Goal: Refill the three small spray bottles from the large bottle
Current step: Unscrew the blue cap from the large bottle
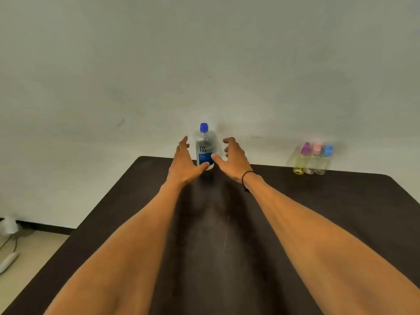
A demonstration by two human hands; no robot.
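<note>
Head view: your left hand point(184, 163) and right hand point(234, 158) flank capped large bottle point(204, 147), fingers point(228, 142) spread wide, nothing gripped; three spray bottles point(313, 160) at 2 o'clock untouched, nothing refilled.

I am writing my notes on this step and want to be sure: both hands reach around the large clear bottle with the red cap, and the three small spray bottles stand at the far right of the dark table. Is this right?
Not quite: the cap of the large clear bottle is blue, not red, as the head view shows. The rest holds: the left hand and right hand reach around it, and the three small spray bottles stand at the far right of the dark table.
</note>
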